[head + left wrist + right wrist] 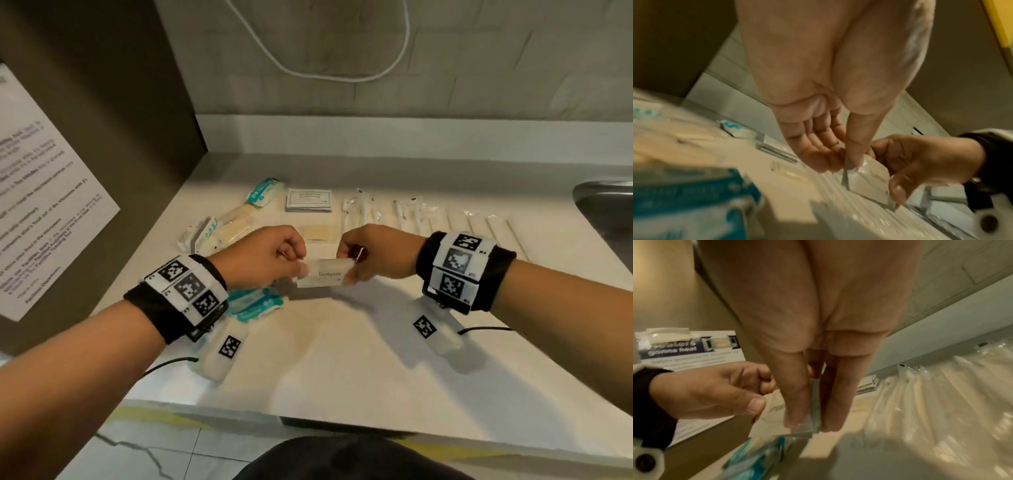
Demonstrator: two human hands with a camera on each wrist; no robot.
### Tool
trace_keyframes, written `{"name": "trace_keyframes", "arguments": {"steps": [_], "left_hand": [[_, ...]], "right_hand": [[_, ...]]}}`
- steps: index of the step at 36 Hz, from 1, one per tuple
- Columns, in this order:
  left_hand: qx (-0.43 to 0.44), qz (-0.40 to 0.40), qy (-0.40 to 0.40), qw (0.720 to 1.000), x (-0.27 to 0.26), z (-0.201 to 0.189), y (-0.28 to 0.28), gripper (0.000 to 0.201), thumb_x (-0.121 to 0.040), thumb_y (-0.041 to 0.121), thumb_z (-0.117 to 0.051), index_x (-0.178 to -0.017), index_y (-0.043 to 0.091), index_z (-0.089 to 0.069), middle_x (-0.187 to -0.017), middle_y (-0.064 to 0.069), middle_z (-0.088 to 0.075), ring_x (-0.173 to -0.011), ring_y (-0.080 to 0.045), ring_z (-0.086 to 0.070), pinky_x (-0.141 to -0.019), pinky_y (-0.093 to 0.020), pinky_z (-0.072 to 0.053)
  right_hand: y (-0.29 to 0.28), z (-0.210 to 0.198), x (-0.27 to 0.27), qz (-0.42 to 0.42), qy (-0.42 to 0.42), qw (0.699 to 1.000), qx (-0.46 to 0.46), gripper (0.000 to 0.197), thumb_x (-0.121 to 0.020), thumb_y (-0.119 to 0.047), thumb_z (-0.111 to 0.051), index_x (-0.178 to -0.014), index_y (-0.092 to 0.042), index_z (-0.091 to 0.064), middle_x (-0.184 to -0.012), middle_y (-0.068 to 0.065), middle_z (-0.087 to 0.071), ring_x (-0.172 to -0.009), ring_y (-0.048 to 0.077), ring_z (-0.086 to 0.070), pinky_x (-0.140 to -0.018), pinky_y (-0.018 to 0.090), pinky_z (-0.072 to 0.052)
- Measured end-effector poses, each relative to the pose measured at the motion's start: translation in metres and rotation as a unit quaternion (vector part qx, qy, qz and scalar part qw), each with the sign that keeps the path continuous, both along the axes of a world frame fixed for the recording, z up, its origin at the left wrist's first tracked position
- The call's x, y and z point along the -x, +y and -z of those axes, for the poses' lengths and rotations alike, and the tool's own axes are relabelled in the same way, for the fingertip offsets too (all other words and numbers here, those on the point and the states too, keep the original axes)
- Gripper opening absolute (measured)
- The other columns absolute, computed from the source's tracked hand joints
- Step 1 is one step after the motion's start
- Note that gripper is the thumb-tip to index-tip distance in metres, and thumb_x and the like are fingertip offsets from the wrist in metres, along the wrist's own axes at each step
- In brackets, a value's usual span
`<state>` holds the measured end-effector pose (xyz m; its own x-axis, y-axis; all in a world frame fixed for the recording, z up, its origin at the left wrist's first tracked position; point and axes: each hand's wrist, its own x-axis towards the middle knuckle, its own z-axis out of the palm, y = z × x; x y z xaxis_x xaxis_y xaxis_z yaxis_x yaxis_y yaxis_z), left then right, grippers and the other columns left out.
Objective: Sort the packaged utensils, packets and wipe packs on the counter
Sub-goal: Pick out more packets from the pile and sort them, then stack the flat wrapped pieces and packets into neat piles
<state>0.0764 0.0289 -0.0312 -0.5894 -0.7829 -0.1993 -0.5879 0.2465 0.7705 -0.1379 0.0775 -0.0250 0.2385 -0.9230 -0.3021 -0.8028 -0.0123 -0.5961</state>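
Observation:
A small white packet marked "Toothpaste" (325, 274) hangs above the counter (342, 342), held at both ends. My left hand (291, 263) pinches its left end between thumb and fingers. My right hand (349, 263) pinches its right end. The same toothpaste packet (869, 178) shows in the left wrist view, and again as the toothpaste packet (774, 415) in the right wrist view. Teal wipe packs (255, 303) lie under my left wrist. More wipe packs (263, 192) lie at the back left. Clear-wrapped white utensils (428, 219) lie in a row at the back right.
A stack of flat white sachets (309, 200) sits at the back centre, with pale yellow packets (318, 233) beside it. A metal sink (606, 209) is at the right edge. A printed notice (41, 205) hangs on the dark panel at left. A white cable (342, 68) loops on the wall.

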Motion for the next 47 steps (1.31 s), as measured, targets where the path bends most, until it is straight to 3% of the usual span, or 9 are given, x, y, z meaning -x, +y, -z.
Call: {"name": "trace_keyframes", "arguments": {"steps": [3, 9, 13, 17, 22, 29, 36, 41, 47], "left_hand": [[-0.007, -0.039, 0.04, 0.998, -0.006, -0.014, -0.022, 0.019, -0.079, 0.007, -0.078, -0.087, 0.016, -0.063, -0.082, -0.006, -0.068, -0.066, -0.008, -0.064, -0.064, -0.02, -0.055], [-0.019, -0.09, 0.051, 0.994, -0.006, -0.021, -0.055, 0.016, -0.078, 0.001, -0.078, -0.086, 0.009, -0.067, -0.072, -0.004, -0.069, -0.058, -0.01, -0.067, -0.057, -0.019, -0.056], [-0.032, -0.087, 0.023, 0.995, 0.001, -0.012, -0.068, 0.014, -0.078, -0.001, -0.077, -0.087, 0.005, -0.068, -0.077, -0.01, -0.071, -0.055, -0.008, -0.067, -0.055, -0.016, -0.055], [-0.039, -0.065, -0.039, 0.996, 0.006, 0.002, -0.08, 0.011, -0.078, 0.005, -0.079, -0.087, 0.006, -0.072, -0.07, -0.004, -0.073, -0.053, -0.004, -0.066, -0.052, -0.013, -0.051], [-0.061, -0.055, -0.078, 0.994, 0.009, 0.018, -0.088, 0.006, -0.08, 0.004, -0.077, -0.085, 0.007, -0.074, -0.071, -0.005, -0.075, -0.06, -0.014, -0.069, -0.059, -0.021, -0.056], [-0.074, -0.049, -0.098, 0.991, 0.011, 0.026, -0.096, 0.004, -0.081, 0.001, -0.075, -0.084, 0.002, -0.073, -0.066, -0.009, -0.072, -0.044, -0.008, -0.061, -0.051, -0.017, -0.049], [-0.046, -0.016, -0.132, 0.99, 0.014, 0.029, -0.1, 0.006, -0.079, 0.005, -0.077, -0.083, 0.002, -0.073, -0.075, -0.014, -0.075, -0.054, -0.017, -0.062, -0.057, -0.021, -0.053], [-0.032, -0.017, -0.137, 0.99, 0.013, 0.031, -0.104, 0.009, -0.08, 0.012, -0.078, -0.085, 0.007, -0.073, -0.075, -0.007, -0.076, -0.057, -0.012, -0.065, -0.056, -0.019, -0.052], [-0.001, -0.03, -0.113, 0.993, -0.005, 0.013, -0.122, 0.011, -0.081, 0.024, -0.078, -0.084, 0.015, -0.074, -0.079, 0.001, -0.075, -0.068, -0.007, -0.069, -0.059, -0.019, -0.052]], "right_hand": [[-0.02, -0.01, -0.002, 0.044, -0.069, 0.997, 0.001, 0.029, -0.076, -0.008, -0.079, -0.1, -0.011, -0.063, -0.101, 0.004, -0.068, -0.074, 0.015, -0.069, -0.066, 0.021, -0.057], [-0.052, -0.016, -0.011, 0.114, -0.112, 0.987, -0.005, 0.032, -0.071, -0.001, -0.08, -0.096, -0.011, -0.062, -0.106, 0.011, -0.066, -0.086, 0.026, -0.072, -0.079, 0.036, -0.06], [-0.065, -0.006, -0.019, 0.136, -0.062, 0.988, -0.03, 0.031, -0.071, -0.001, -0.08, -0.098, -0.007, -0.067, -0.098, 0.009, -0.072, -0.078, 0.021, -0.071, -0.077, 0.031, -0.06], [-0.072, 0.008, -0.027, 0.132, 0.016, 0.99, -0.044, 0.028, -0.07, -0.008, -0.081, -0.097, -0.009, -0.071, -0.091, 0.006, -0.074, -0.074, 0.017, -0.07, -0.077, 0.027, -0.059], [-0.077, 0.02, -0.034, 0.113, 0.094, 0.988, -0.055, 0.017, -0.074, -0.014, -0.078, -0.091, -0.012, -0.076, -0.082, 0.003, -0.075, -0.063, 0.01, -0.064, -0.072, 0.022, -0.056], [-0.085, 0.025, -0.044, 0.085, 0.188, 0.977, -0.051, 0.027, -0.078, -0.013, -0.075, -0.105, -0.008, -0.073, -0.099, 0.008, -0.074, -0.093, 0.021, -0.07, -0.087, 0.034, -0.057], [-0.09, 0.029, -0.046, 0.081, 0.236, 0.967, -0.048, 0.026, -0.081, -0.016, -0.069, -0.105, -0.006, -0.072, -0.097, 0.009, -0.073, -0.092, 0.023, -0.069, -0.08, 0.03, -0.057], [-0.092, 0.028, -0.046, 0.077, 0.247, 0.965, -0.044, 0.028, -0.08, -0.018, -0.071, -0.105, -0.006, -0.071, -0.094, 0.009, -0.072, -0.089, 0.023, -0.067, -0.078, 0.03, -0.056], [-0.091, 0.009, -0.049, 0.046, 0.254, 0.966, -0.016, 0.046, -0.082, -0.031, -0.073, -0.119, -0.005, -0.064, -0.113, 0.008, -0.066, -0.101, 0.024, -0.063, -0.09, 0.035, -0.054]]}}
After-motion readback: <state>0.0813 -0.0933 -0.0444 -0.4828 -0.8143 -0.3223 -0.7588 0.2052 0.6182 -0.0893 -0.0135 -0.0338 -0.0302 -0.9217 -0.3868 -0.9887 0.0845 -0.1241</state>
